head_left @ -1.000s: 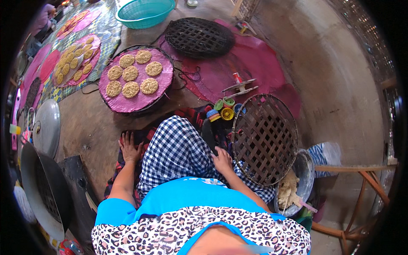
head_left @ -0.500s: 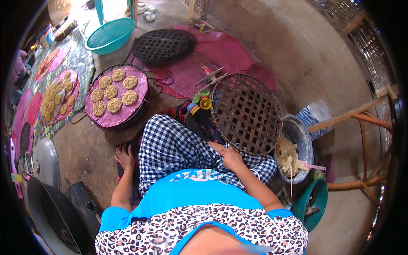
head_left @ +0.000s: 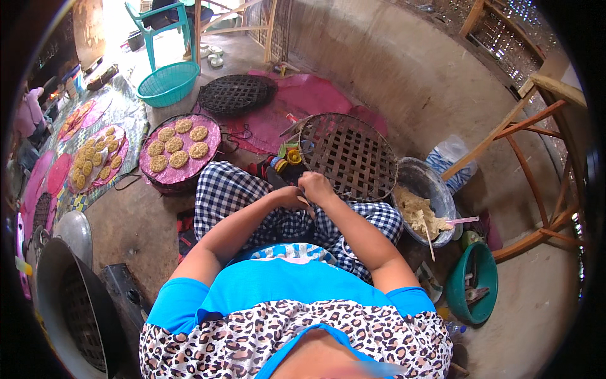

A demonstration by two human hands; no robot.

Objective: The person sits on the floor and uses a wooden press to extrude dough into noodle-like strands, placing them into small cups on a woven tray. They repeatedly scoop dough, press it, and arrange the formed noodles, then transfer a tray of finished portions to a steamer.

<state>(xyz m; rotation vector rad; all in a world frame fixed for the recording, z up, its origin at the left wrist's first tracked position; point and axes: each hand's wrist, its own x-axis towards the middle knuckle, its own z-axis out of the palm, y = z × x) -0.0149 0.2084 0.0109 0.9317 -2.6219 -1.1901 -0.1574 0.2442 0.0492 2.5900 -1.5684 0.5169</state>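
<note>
My left hand (head_left: pixel 291 198) and my right hand (head_left: pixel 317 188) are close together over my lap, fingers curled inward. A small pale sliver shows below the left fingers; I cannot make out whether it is a held thing or a finger. Just beyond my right hand, a dark woven lattice tray (head_left: pixel 350 155) leans over my checkered-trousered knee (head_left: pixel 369 218). Small yellow and blue rings (head_left: pixel 285 159) lie beside the tray's left edge. To the right of my knee, a grey basin (head_left: pixel 447 208) holds a pale, sticky mass (head_left: pixel 416 211) with a pink-handled utensil (head_left: pixel 464 220) and a stick.
Ahead on the left, a round pink-covered stand (head_left: pixel 211 142) bears several round grainy cakes (head_left: pixel 174 144). Behind it are a teal basket (head_left: pixel 169 85) and another woven tray (head_left: pixel 237 95). A large wok (head_left: pixel 69 297) stands at left, a green basin (head_left: pixel 483 303) at right, near a wooden frame (head_left: pixel 536 234).
My left hand has lifted from the floor at my left and come to the middle. My right hand has moved left and forward off my thigh to meet it. The view has shifted.
</note>
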